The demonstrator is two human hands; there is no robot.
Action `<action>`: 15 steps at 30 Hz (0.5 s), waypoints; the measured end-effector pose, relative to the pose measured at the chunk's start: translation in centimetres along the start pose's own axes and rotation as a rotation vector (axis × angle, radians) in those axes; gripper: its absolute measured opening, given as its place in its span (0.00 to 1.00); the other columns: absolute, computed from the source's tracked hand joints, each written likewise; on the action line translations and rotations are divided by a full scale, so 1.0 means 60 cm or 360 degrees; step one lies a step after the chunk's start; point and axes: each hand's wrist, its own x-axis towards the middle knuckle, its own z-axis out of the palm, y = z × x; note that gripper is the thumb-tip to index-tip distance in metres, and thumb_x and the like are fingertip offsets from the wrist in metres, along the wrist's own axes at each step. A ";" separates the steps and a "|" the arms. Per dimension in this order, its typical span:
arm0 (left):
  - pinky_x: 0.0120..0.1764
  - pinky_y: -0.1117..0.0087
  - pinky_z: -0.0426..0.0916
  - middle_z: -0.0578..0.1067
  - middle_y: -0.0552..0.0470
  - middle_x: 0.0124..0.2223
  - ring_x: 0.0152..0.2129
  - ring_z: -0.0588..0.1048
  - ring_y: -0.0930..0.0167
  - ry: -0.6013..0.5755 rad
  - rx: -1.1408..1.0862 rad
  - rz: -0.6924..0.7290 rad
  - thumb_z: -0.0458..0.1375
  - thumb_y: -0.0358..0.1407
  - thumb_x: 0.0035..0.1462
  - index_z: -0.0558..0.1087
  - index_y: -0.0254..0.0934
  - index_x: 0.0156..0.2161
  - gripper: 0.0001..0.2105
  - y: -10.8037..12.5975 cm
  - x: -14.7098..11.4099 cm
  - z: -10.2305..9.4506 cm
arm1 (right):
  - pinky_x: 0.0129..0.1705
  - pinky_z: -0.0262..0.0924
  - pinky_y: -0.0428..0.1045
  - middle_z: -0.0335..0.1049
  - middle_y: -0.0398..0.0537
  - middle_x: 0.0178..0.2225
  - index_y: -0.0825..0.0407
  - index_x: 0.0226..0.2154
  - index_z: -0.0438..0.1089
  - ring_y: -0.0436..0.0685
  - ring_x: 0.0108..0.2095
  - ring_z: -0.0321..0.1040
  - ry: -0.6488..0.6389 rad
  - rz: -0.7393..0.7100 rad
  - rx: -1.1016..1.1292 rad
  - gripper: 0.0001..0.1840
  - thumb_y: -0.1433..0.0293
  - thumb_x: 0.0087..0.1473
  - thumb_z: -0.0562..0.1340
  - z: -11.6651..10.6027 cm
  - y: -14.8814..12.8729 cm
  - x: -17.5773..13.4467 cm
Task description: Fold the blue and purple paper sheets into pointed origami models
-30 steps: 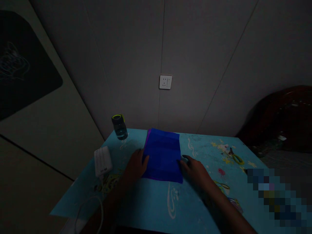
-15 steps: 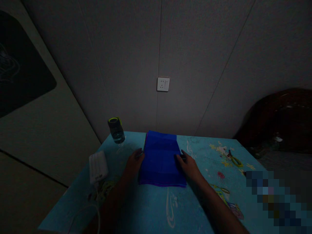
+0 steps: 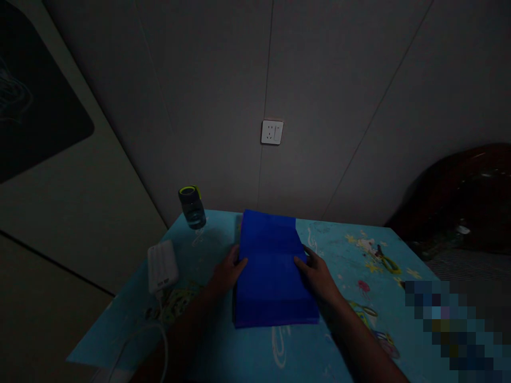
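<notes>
A stack of blue sheets point(image 3: 273, 287) with a purplish lower edge lies between my hands over the table; whether it is paper or thin cloth I cannot tell. My left hand point(image 3: 228, 270) grips its left side, thumb on top and the other fingers at the edge or beneath. On the opposite side my right hand point(image 3: 316, 271) holds the right edge in the same way, its thumb pressed on the top sheet. A crease runs across the sheets at about thumb height. The fingertips under the stack are hidden.
A water bottle point(image 3: 192, 208) stands at the back left, with a white power bank point(image 3: 162, 267) and its cable point(image 3: 163, 327) nearer. Pliers with yellow-green handles point(image 3: 389, 263) lie on the right of the patterned table point(image 3: 223, 340). A socket point(image 3: 272, 132) is on the wall behind.
The blue stack looks larger and nearer, apparently lifted off the table. Both thumbs now rest on top of it. The view has shifted slightly.
</notes>
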 end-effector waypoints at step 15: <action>0.54 0.60 0.65 0.75 0.45 0.53 0.50 0.73 0.62 0.0546 0.0516 0.0662 0.59 0.44 0.57 0.67 0.39 0.54 0.21 0.070 -0.021 0.060 | 0.46 0.65 0.53 0.77 0.48 0.41 0.49 0.41 0.69 0.59 0.42 0.72 0.0416 -0.0554 0.0074 0.18 0.56 0.52 0.66 0.048 -0.041 -0.037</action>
